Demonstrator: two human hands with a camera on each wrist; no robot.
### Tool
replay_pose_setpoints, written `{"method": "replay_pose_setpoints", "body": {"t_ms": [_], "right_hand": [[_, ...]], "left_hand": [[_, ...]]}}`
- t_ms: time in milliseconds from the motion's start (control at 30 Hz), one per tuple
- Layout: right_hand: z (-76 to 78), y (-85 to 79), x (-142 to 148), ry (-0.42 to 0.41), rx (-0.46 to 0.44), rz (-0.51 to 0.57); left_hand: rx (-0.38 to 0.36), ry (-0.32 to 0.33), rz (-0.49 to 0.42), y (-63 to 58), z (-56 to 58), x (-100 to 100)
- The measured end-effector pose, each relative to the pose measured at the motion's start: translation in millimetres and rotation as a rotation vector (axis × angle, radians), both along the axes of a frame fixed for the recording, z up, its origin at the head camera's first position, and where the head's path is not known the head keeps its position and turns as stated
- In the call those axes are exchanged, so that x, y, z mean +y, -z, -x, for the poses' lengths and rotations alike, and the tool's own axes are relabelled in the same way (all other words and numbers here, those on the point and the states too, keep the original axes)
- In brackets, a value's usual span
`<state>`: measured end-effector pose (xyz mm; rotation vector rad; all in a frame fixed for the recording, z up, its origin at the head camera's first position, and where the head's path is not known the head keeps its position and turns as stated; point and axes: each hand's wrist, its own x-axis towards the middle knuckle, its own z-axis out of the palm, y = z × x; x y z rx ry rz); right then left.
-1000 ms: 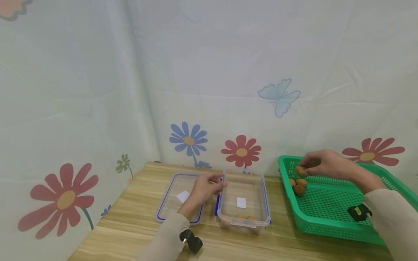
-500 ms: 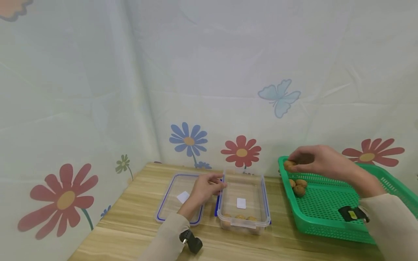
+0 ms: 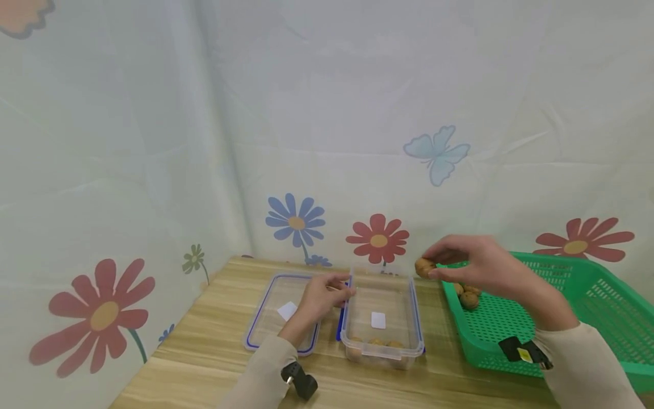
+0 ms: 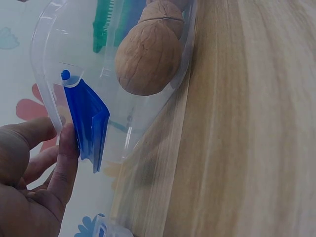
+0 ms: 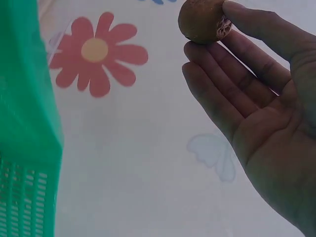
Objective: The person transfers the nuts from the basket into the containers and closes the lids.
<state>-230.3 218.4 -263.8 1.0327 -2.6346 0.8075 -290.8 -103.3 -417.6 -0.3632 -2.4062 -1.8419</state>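
Between the thumb and fingertips of my right hand [image 3: 480,264] is a walnut [image 3: 424,267], held just outside the left edge of the green basket [image 3: 464,341]. The right wrist view shows this walnut [image 5: 201,20] at the fingertips, the palm bare. My left hand [image 3: 318,296] pinches the left rim of a clear plastic container [image 3: 419,318]; the left wrist view has thumb and finger at its wall beside a blue latch [image 4: 89,118]. A row of walnuts [image 3: 377,342] lies along the container's near end. More walnuts [image 3: 469,300] sit in the basket's left corner, partly behind my right hand.
Left of the container, a clear lid [image 3: 263,309] with a blue seal lies flat, partly under my left forearm. A white label [image 3: 378,320] shows in the container. The wooden table [image 3: 194,346] meets a flower-print curtain [image 3: 327,113] at the back.
My right hand has carried the walnut leftward from above the basket to past its left edge, toward the container. My left hand stays at the container's rim.
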Motion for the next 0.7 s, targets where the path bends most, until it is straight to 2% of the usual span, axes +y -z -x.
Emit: {"method": "replay_pose_setpoints", "body": {"t_ms": [167, 333, 600, 700], "right_hand": [[-3.0, 9.4, -18, -0.059, -0.028, 0.038], [-3.2, 21.8, -36, -0.069, -0.092, 0.071], [9.9, 48.3, -57, -0.161, -0.13, 0.106], [15.4, 56.0, -63, -0.171, -0.149, 0.103]], "left_hand": [[-0.005, -0.001, -0.01, -0.2, -0.4, 0], [-0.001, 0.002, 0.002, 1.3, 0.0, 0], [0.005, 0.007, 0.007, 2.8, 1.2, 0], [0.004, 0.005, 0.013, 1.4, 1.5, 0]]}}
